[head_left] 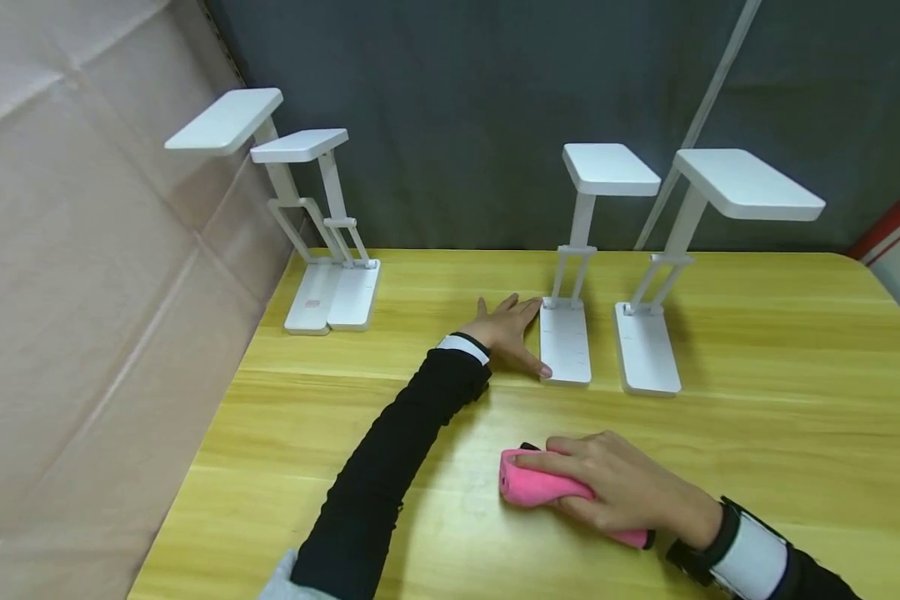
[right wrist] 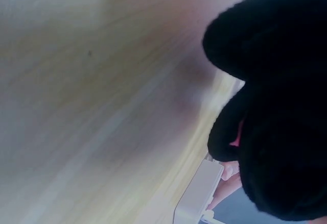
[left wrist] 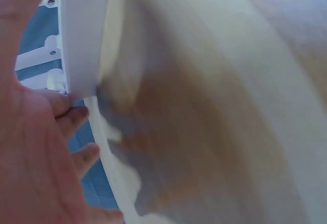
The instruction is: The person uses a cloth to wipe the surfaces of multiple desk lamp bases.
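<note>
My left hand (head_left: 506,333) lies spread beside a white folding desk lamp (head_left: 565,342), its thumb and a fingertip at the left edge of the lamp's base. The left wrist view shows the fingers of that hand (left wrist: 36,152) against the side of the white base (left wrist: 84,35). Nearer the front, my right hand (head_left: 622,483) grips a bunched pink cloth (head_left: 532,479) with black edging, down on the wooden table. Dark folds of the cloth (right wrist: 286,101) fill the right side of the right wrist view and hide the fingers.
Another white lamp (head_left: 648,350) stands just right of the touched one. Two more lamps, one with its base (head_left: 354,296) pressed alongside the other (head_left: 311,300), stand at the table's back left. A pale covered wall (head_left: 105,292) borders the wooden table (head_left: 270,467); a dark curtain (head_left: 450,125) hangs behind.
</note>
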Tool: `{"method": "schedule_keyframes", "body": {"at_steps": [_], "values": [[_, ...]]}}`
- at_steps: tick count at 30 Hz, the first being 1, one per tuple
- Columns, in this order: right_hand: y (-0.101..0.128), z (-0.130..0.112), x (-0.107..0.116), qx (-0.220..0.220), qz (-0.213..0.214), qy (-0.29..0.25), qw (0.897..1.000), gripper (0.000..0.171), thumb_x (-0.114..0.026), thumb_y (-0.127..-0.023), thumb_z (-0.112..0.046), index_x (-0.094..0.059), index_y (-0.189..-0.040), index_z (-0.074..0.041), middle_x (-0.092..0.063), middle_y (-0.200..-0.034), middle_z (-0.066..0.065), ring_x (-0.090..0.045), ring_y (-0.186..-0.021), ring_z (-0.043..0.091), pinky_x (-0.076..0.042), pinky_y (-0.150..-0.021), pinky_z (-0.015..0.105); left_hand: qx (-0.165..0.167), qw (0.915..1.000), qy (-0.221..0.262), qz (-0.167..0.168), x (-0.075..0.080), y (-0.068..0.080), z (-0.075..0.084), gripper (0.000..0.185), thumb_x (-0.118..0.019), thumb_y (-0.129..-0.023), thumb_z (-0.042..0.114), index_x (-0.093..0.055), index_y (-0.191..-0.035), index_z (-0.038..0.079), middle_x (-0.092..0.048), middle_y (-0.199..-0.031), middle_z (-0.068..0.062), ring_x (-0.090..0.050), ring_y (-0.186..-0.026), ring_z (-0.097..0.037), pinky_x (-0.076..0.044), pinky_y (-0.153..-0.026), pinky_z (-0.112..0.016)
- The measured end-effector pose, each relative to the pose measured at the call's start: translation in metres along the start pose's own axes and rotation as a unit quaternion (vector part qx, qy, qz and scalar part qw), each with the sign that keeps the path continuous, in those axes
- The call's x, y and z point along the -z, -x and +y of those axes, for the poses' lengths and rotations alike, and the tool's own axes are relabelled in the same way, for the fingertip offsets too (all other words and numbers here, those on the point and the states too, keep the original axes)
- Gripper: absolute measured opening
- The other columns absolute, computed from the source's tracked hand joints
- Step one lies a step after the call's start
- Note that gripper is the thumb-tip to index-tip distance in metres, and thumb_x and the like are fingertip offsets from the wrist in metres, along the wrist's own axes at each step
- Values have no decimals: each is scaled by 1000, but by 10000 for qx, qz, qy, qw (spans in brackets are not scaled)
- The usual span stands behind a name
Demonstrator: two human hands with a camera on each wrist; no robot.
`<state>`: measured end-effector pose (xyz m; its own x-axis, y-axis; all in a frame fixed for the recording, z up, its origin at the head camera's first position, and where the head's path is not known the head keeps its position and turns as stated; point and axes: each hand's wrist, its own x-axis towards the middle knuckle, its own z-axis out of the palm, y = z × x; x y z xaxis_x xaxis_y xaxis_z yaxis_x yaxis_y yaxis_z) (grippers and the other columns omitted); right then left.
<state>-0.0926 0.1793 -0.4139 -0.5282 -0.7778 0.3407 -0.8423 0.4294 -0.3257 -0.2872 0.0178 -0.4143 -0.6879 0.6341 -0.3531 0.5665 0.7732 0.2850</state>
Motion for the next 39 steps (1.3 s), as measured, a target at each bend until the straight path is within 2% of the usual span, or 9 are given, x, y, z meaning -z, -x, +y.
{"method": "schedule_keyframes", "body": {"at_steps": [5, 9, 14, 18, 21, 23, 28, 34, 39], "values": [[2, -2, -1, -23, -17, -83, 10000, 53, -68, -85, -23, -53, -136, -24, -50, -90, -13, -35, -63, -3, -30, -57, 9, -103, 9996, 111, 234, -10, 5, -18, 119, -64, -68, 76, -2, -155, 22, -1, -160, 4, 6, -145, -20, 4, -108, -63], [4, -1, -1, -11, 108, -25, 9999, 54, -69, -84, -23, -54, -136, -23, -51, -90, -13, -34, -62, -4, -29, -56, 9, -12, 9984, 51, 562, -10, 22, -45, 112, -59, -74, 75, -5, -155, 20, -1, -160, 0, 4, -145, -22, 4, -108, -63], [8, -2, 0, -44, 159, 35, 9999, 56, -71, -81, -22, -55, -135, -23, -49, -89, -15, -34, -62, -4, -29, -56, 9, 453, 9938, 75, 1010, -6, 56, -99, 93, -48, -88, 66, -10, -155, 14, -5, -160, -8, 0, -145, -28, 4, -109, -62], [13, -2, 0, -88, 123, 45, 9999, 56, -72, -81, -22, -55, -134, -23, -49, -89, -15, -34, -63, -4, -30, -56, 10, 1004, 9843, 24, 1451, -5, 82, -147, 72, -38, -100, 48, -15, -153, 4, -9, -158, -16, -4, -144, -31, -1, -111, -58], [16, -2, -1, -101, 132, 12, 9999, 59, -72, -78, -19, -56, -134, -22, -52, -92, -14, -35, -63, -4, -32, -57, 10, 1329, 9760, -46, 1727, -4, 98, -176, 62, -39, -103, 34, -20, -150, -3, -14, -156, -22, -9, -144, -34, -6, -113, -55], [17, -2, -2, -127, 136, 0, 9998, 61, -73, -76, -18, -56, -134, -22, -54, -93, -13, -36, -63, -4, -34, -57, 11, 1405, 9732, -119, 1815, -3, 105, -189, 61, -42, -103, 30, -23, -148, -7, -17, -154, -25, -13, -142, -37, -10, -113, -54], [17, -2, -4, -154, 146, 64, 9998, 62, -74, -75, -19, -56, -134, -23, -58, -94, -9, -38, -63, -4, -39, -57, 15, 1384, 9754, -7, 1715, 0, 114, -200, 62, -46, -102, 29, -27, -145, -10, -21, -152, -28, -18, -140, -39, -18, -112, -51], [15, -1, -2, -194, 157, 128, 9996, 59, -73, -77, -20, -56, -133, -22, -58, -93, -8, -38, -63, -4, -41, -56, 17, 1401, 9743, 123, 1756, 1, 117, -201, 58, -44, -103, 28, -28, -145, -9, -21, -153, -26, -17, -141, -36, -19, -113, -47], [16, -1, -1, -274, 135, 125, 9995, 59, -74, -77, -19, -57, -133, -22, -63, -98, -3, -44, -67, -3, -45, -58, 20, 1361, 9738, 112, 1819, -1, 119, -196, 57, -45, -103, 28, -30, -145, -8, -22, -153, -24, -18, -141, -35, -19, -113, -45]]}}
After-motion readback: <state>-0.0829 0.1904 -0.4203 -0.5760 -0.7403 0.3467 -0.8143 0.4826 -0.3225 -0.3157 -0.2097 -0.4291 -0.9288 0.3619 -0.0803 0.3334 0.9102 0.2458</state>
